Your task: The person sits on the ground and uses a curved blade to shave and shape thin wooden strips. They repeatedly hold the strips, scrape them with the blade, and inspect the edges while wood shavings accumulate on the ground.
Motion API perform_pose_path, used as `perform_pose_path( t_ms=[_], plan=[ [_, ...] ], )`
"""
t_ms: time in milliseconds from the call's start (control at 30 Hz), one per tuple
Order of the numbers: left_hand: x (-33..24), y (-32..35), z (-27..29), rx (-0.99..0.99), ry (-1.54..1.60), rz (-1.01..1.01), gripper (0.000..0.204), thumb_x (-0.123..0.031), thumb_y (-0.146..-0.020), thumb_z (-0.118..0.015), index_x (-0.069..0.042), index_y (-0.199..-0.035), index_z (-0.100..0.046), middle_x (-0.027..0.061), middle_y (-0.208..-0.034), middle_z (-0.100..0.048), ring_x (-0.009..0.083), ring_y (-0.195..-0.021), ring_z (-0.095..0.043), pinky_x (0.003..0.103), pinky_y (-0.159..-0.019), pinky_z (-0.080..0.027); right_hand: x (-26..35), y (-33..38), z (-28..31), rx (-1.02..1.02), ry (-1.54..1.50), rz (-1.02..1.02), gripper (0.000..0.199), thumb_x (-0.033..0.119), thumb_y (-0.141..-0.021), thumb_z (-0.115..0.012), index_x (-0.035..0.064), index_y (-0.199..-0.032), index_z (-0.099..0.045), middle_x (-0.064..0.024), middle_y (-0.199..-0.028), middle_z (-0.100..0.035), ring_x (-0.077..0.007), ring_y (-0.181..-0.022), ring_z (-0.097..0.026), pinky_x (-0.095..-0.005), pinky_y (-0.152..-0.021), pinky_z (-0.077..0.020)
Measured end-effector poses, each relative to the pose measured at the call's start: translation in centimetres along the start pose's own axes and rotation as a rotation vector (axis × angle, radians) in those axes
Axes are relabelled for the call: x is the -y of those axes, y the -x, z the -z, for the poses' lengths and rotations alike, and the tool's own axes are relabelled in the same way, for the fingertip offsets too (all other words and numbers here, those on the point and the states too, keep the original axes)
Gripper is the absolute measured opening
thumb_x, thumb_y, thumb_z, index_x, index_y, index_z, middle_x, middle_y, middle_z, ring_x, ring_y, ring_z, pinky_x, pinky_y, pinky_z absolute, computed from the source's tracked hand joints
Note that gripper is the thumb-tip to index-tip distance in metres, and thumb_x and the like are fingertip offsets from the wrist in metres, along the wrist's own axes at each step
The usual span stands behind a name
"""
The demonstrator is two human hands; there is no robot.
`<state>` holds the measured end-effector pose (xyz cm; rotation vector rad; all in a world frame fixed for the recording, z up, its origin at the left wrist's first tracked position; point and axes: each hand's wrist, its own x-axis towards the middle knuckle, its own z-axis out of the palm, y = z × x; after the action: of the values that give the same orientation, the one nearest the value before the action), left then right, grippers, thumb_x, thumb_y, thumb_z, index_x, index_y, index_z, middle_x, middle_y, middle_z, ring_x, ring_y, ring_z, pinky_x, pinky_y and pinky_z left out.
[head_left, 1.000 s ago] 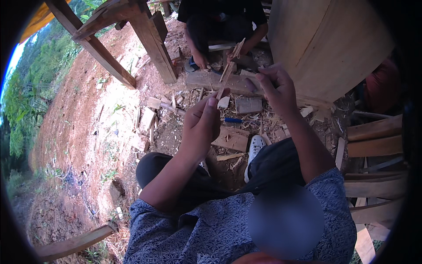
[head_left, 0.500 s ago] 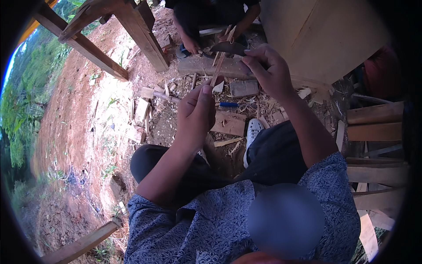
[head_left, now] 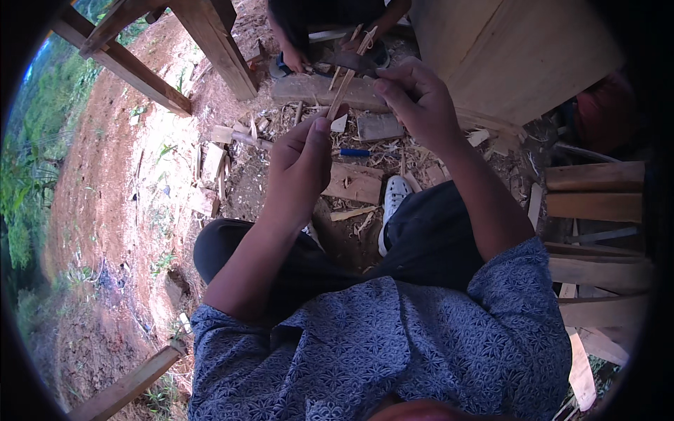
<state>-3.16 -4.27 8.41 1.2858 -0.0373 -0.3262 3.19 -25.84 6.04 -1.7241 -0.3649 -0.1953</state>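
My left hand (head_left: 303, 156) is closed round the lower end of a thin wooden stick (head_left: 342, 91), which points up and away from me. Curled shavings (head_left: 366, 41) stand out near its far end. In my right hand (head_left: 419, 98) is a knife, pinched between thumb and fingers, its handle mostly hidden. The dark knife blade (head_left: 357, 64) lies across the stick, some way beyond my left thumb.
Across from me a person in dark clothes crouches, one hand (head_left: 295, 59) low near a thick plank (head_left: 323, 91). Wood blocks (head_left: 354, 182), chips and a blue-handled object (head_left: 351, 152) lie on the ground. A large wooden panel (head_left: 519, 56) stands far right; stacked boards (head_left: 593, 207) are at right.
The whole view has shifted slightly, so my hands and the ground appear farther left and higher. My grips on the stick and knife are the same; the blade still crosses the stick.
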Motion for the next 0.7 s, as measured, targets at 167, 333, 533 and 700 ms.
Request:
perform_pose_path(
  t_ms=[167,333,533,700],
  plan=[
    [0.7,-0.1,-0.4,-0.023,-0.050,0.011,0.042,-0.031,-0.108,-0.047,-0.002,-0.136,-0.058,-0.0115,-0.060,-0.033,-0.0005,-0.049,-0.029,0.019,-0.045,-0.022,-0.1,-0.2,-0.5,-0.039,0.072,0.047,0.014,0.017,-0.096,-0.069,0.0055,-0.104,-0.064,0.0062,-0.067,-0.057,0.0016,-0.062,-0.050,-0.0196,-0.053,-0.0360],
    [-0.1,0.6,-0.2,0.034,0.022,-0.011,0.039,-0.028,-0.109,-0.045,-0.001,-0.133,-0.061,-0.0123,-0.061,-0.039,-0.0031,-0.051,-0.032,0.018,-0.047,-0.023,-2.5,-2.5,3.2,-0.357,0.028,0.011,0.023,0.023,-0.097,-0.068,0.0041,-0.108,-0.061,0.0036,-0.066,-0.057,-0.0010,-0.056,-0.049,-0.0205,-0.050,-0.0364],
    [-1.7,0.9,0.5,0.024,-0.090,-0.118,0.040,-0.029,-0.109,-0.043,0.000,-0.131,-0.060,-0.0108,-0.059,-0.038,-0.0009,-0.048,-0.031,0.019,-0.047,-0.026,-1.8,-3.9,10.3,-0.688,-0.041,-0.051,0.028,0.027,-0.097,-0.068,0.0064,-0.113,-0.056,0.0000,-0.067,-0.055,-0.0057,-0.052,-0.048,-0.0223,-0.045,-0.0367],
    [-0.8,-0.7,1.0,-0.009,-0.108,-0.088,0.039,-0.027,-0.109,-0.041,-0.001,-0.131,-0.059,-0.0066,-0.067,-0.045,0.0007,-0.052,-0.036,0.019,-0.049,-0.030,0.4,-1.5,2.7,-0.172,-0.109,-0.104,0.023,0.022,-0.098,-0.067,0.0078,-0.113,-0.059,0.0025,-0.065,-0.056,-0.0027,-0.052,-0.047,-0.0215,-0.047,-0.0358]
  ],
)
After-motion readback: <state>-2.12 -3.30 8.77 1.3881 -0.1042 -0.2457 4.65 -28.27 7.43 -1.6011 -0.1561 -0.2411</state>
